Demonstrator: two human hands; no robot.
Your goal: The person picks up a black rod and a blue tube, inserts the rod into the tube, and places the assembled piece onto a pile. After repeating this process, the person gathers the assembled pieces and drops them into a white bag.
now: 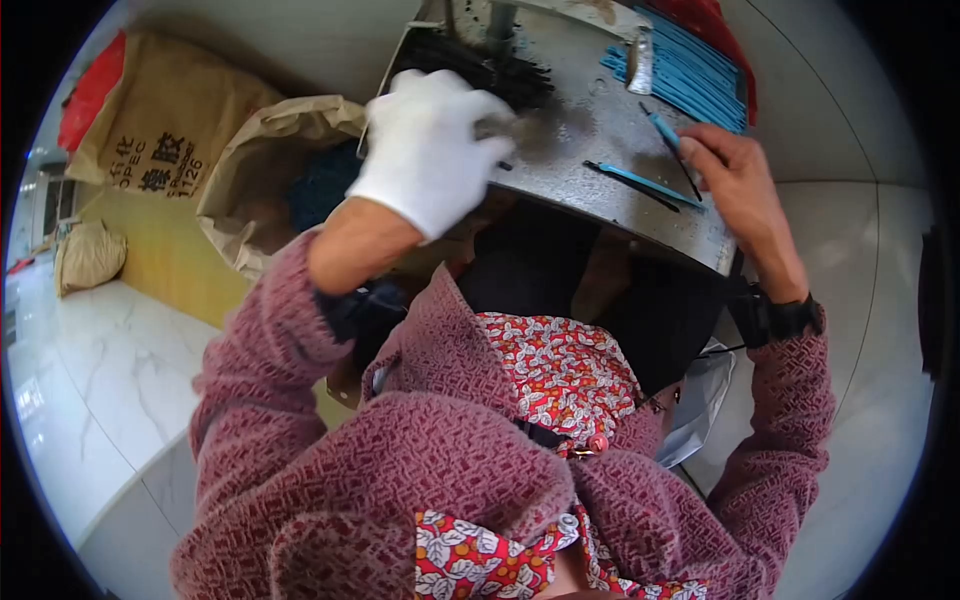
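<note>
My right hand, bare, pinches a short blue strip between thumb and fingers over the right side of the metal worktable. A thin dark piece runs alongside that strip. Just left of this hand, another blue strip lies on the table beside a black strip. My left hand wears a white glove and is blurred by motion. It hovers at the table's left front edge, fingers curled in; a small dark bit shows by the fingertips. Behind it lies a heap of black strips.
Many blue strips lie stacked at the back right, next to a silvery metal piece. A metal post rises at the back. Left of the table stand an open paper sack with dark blue material and a printed brown sack.
</note>
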